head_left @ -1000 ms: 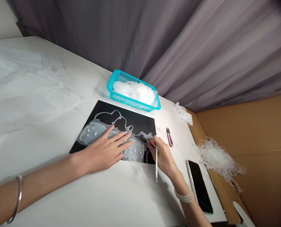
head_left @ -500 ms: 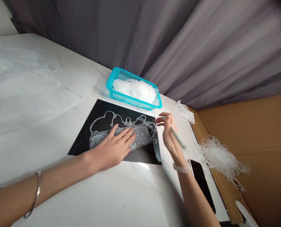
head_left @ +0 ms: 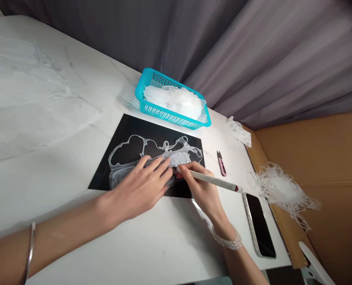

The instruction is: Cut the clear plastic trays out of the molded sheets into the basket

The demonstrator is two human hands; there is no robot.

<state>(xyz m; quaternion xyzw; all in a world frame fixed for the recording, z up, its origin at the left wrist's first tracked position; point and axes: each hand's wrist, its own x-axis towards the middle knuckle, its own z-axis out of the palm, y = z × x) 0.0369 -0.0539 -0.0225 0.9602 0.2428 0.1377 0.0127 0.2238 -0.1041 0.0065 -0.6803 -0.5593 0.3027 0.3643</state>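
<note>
Translucent moulded plastic sheet parts (head_left: 128, 143), with looped outer frames, lie on a black mat (head_left: 140, 126). My left hand (head_left: 144, 184) rests on them, fingers stretched out and slightly apart, hiding part of the sheet. My right hand (head_left: 201, 186) is closed around a white pen-shaped tool (head_left: 214, 180) with a dark red end. Its working tip points toward the sheet beside my left fingertips; the tip itself is mostly hidden by my fingers, so its kind does not show.
Behind the mat stands a turquoise basket (head_left: 176, 118) of white translucent pieces. Pink-handled thread snips (head_left: 222, 164) and a phone (head_left: 259, 225) lie at the right. Stringy plastic scraps (head_left: 282, 188) hang over an open cardboard box (head_left: 327, 158). Clear plastic film (head_left: 39, 99) covers the left side.
My right hand has come down and left onto the sheet, with the tool swung lower. The snips have come into sight. My left hand stays on the sheet; the view has shifted slightly.
</note>
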